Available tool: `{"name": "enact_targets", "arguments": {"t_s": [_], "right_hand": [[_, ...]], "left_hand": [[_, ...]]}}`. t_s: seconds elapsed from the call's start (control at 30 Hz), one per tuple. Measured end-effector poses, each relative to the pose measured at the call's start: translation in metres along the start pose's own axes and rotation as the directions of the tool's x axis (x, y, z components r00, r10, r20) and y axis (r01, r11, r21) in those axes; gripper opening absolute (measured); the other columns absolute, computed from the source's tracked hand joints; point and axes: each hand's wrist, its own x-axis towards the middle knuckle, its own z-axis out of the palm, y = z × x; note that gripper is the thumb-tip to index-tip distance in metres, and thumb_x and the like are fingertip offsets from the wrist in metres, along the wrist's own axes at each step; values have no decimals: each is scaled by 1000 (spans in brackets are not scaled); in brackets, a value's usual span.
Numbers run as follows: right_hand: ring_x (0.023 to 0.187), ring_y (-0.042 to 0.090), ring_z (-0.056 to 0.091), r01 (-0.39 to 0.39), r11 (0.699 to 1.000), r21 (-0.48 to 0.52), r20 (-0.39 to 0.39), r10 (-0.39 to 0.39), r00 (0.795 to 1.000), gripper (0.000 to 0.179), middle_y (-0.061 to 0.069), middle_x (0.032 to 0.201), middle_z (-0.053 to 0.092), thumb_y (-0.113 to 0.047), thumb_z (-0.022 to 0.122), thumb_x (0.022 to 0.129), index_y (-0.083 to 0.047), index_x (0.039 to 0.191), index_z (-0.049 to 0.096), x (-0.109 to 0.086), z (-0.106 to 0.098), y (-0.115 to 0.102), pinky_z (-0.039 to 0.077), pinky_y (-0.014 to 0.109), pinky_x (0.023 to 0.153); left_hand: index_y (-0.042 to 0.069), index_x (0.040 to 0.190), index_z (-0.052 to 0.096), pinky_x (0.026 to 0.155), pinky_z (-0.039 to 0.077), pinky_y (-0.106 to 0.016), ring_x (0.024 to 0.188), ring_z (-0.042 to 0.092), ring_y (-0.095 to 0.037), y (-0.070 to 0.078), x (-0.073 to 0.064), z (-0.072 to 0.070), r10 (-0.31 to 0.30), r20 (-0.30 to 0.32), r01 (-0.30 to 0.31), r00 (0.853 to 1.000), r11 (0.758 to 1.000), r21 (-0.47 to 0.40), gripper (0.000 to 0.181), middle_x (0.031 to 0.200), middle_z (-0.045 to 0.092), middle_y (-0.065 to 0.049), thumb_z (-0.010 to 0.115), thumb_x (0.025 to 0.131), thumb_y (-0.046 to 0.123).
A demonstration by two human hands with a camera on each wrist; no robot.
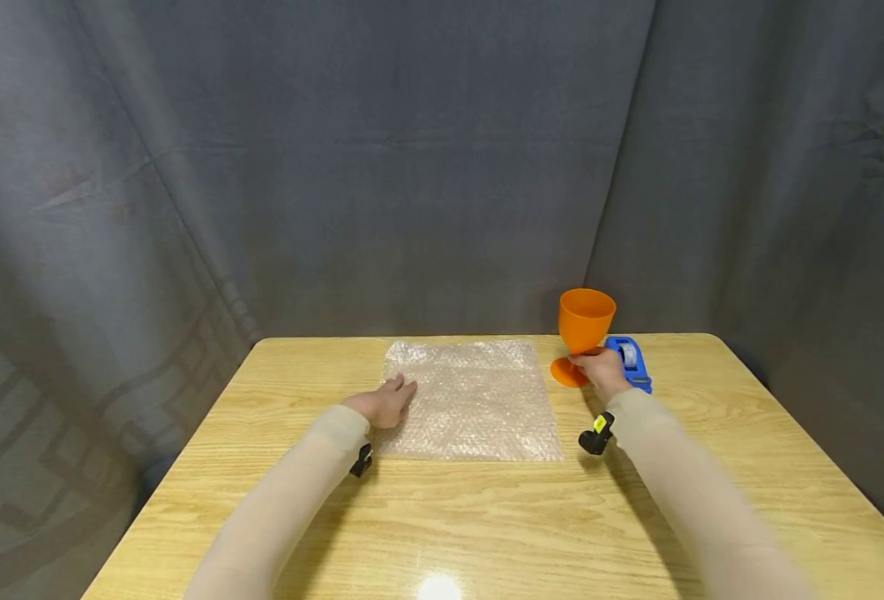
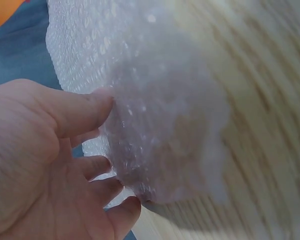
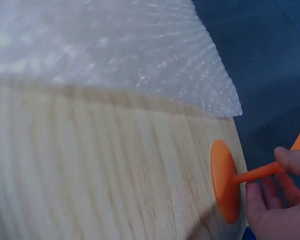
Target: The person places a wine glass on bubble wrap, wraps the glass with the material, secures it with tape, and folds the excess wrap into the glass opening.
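A sheet of bubble wrap (image 1: pixel 479 404) lies flat on the wooden table. At its left edge my left hand (image 1: pixel 385 405) rests with fingers loosely extended; in the left wrist view, the fingertips (image 2: pixel 124 210) touch the plastic. An orange plastic goblet (image 1: pixel 586 323) stands just beyond the sheet's right side. My right hand (image 1: pixel 601 370) pinches its stem between thumb and fingers, low under the cup. The right wrist view shows the goblet's round foot (image 3: pixel 225 182) close over the tabletop, with part of the cup cut off by the frame.
Behind the right hand sits a blue tape dispenser (image 1: pixel 640 377) with a roll of tape in it. Grey curtains (image 1: pixel 427 167) hang along the table's back and sides. The bare wooden tabletop (image 1: pixel 456 517) extends in front of the sheet.
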Motion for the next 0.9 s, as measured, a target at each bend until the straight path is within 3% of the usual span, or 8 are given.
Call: {"name": "enact_targets", "arguments": {"t_s": [0.2,0.37,0.5,0.67,0.9], "right_hand": [[73,5,59,-55,988,147,46,49,998,41,-7,76,61,4,62,89,17,125,48,5,0,7,51,20,75],[71,4,61,-60,981,183,76,47,996,33,-7,77,63,3,62,90,16,119,51,8,-3,12,52,17,72],[72,2,61,-49,987,155,64,40,997,30,-9,80,62,1,63,90,12,117,54,8,-5,13,53,16,73],[74,1,62,10,990,142,99,-24,995,39,-12,80,61,2,61,91,14,126,48,3,-6,11,54,18,74],[76,-1,65,120,974,190,188,-156,970,24,-15,78,65,2,61,91,8,114,55,-9,-13,-11,54,16,73]], "left_hand": [[8,154,17,120,13,-47,148,8,-36,-2,1,2,2,3,-2,1000,1000,0,56,160,4,-23,37,103,16],[9,155,16,120,12,-47,148,7,-36,-2,2,1,-3,3,3,1000,1000,-8,56,160,3,-22,38,103,16],[10,155,17,120,13,-46,148,7,-35,0,1,-1,-9,3,9,1000,1000,-13,56,160,3,-21,38,103,16],[9,154,18,120,13,-47,148,8,-35,1,-1,-1,-17,-2,17,1000,1000,-7,56,160,5,-22,37,103,15],[9,155,17,120,11,-47,148,7,-36,3,-4,-3,-30,9,31,999,999,-25,56,160,5,-21,36,102,14]]}}
